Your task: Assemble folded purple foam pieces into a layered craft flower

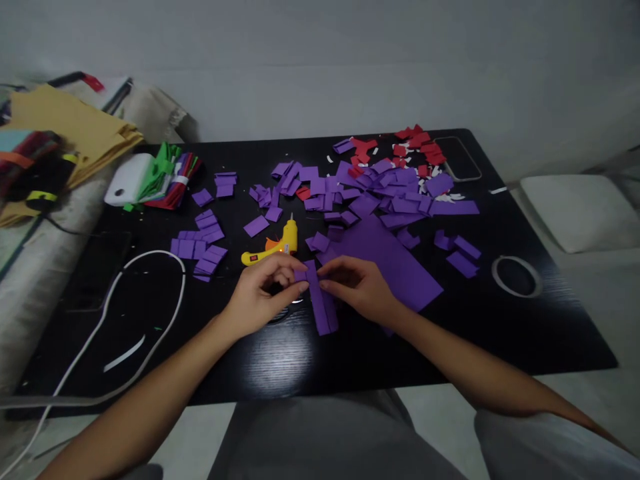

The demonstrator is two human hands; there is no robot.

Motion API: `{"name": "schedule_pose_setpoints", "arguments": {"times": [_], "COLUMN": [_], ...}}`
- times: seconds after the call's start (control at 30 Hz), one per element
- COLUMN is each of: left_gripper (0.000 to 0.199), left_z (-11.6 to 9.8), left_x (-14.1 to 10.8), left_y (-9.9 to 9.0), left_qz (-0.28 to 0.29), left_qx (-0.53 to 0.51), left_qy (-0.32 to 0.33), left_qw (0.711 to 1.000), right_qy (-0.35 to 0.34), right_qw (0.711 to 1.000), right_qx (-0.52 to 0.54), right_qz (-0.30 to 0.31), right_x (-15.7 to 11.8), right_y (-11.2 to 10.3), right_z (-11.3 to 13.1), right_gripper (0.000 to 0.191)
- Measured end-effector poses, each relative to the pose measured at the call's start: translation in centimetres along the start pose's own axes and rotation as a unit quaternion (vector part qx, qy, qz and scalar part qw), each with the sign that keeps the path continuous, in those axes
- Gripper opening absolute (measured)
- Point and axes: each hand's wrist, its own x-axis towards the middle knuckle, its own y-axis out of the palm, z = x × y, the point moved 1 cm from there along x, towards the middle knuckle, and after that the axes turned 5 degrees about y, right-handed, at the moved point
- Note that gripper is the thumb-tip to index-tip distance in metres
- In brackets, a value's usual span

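A folded purple paper strip (323,303) hangs lengthwise between my hands, its lower end toward me. My left hand (263,290) pinches a small purple flap at its upper left between thumb and fingers. On the other side, my right hand (357,287) has its thumb and fingers closed at the strip's upper right edge. A yellow glue gun (275,245) lies just beyond my left hand, nozzle pointing away. Under and beyond my right hand is a large purple sheet (387,257). Many folded purple pieces (395,190) are heaped behind it.
Red scraps (420,147) lie at the back right of the black table (445,347), near a phone-shaped frame (457,159). A tape ring (517,277) is at right. To the left are a white cable (183,287), a dark phone (97,273), coloured paper bundles (165,177) and brown envelopes (65,127).
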Motion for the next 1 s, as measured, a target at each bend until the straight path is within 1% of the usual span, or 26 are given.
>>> {"name": "schedule_pose_setpoints", "arguments": {"times": [0.07,0.13,0.2,0.27,0.3,0.33,0.43,0.5,0.6,0.63,0.73,0.8,0.9,1.0], "left_gripper": [0.01,0.008,0.018,0.032,0.036,0.035,0.019,0.017,0.029,0.031,0.022,0.019,0.02,0.025], "left_z": [0.1,0.0,-0.1,-0.3,-0.5,-0.7,-1.0,-1.1,-0.8,-0.7,-0.1,0.1,-0.1,-0.5], "left_x": [0.0,0.0,-0.1,-0.3,-0.4,-0.4,-0.6,-0.6,-0.5,-0.5,-0.5,-0.7,-0.9,-1.1], "left_y": [-0.2,-0.2,-0.2,0.0,0.1,0.2,0.4,0.5,0.6,0.6,0.5,0.5,0.5,0.6], "left_qz": [-0.013,-0.03,-0.044,-0.045,-0.039,-0.03,-0.017,-0.028,-0.051,-0.052,-0.046,-0.036,-0.018,-0.01], "left_qx": [0.031,0.035,0.01,-0.028,-0.046,-0.06,-0.073,-0.064,-0.031,-0.018,0.001,0.013,0.064,0.11], "left_qy": [0.007,-0.002,-0.025,-0.055,-0.07,-0.085,-0.12,-0.118,-0.098,-0.096,-0.102,-0.101,-0.084,-0.059], "left_qw": [0.999,0.999,0.999,0.997,0.996,0.994,0.99,0.991,0.993,0.994,0.994,0.994,0.994,0.992], "right_qy": [0.004,0.009,0.012,0.013,0.012,0.01,-0.006,-0.014,-0.016,-0.017,-0.02,-0.02,-0.021,-0.025], "right_qw": [1.0,1.0,0.999,0.999,0.999,0.999,0.999,0.999,0.999,0.999,0.999,0.999,0.999,0.999], "right_qx": [0.01,0.017,0.023,0.023,0.019,0.014,-0.003,-0.01,-0.022,-0.022,-0.011,-0.007,-0.001,0.005], "right_qz": [-0.009,-0.02,-0.029,-0.036,-0.039,-0.041,-0.044,-0.043,-0.045,-0.046,-0.038,-0.033,-0.029,-0.028], "right_x": [0.0,0.0,-0.1,-0.3,-0.4,-0.4,-0.6,-0.7,-0.7,-0.7,-0.8,-0.8,-0.9,-0.9], "right_y": [0.1,0.2,0.3,0.3,0.3,0.3,0.3,0.2,0.2,0.2,0.2,0.3,0.4,0.6], "right_z": [-0.2,-0.2,-0.2,-0.1,0.0,0.1,0.3,0.4,0.4,0.4,0.5,0.4,0.4,0.3], "right_gripper": [0.024,0.027,0.029,0.029,0.029,0.029,0.029,0.026,0.024,0.024,0.025,0.025,0.023,0.023]}}
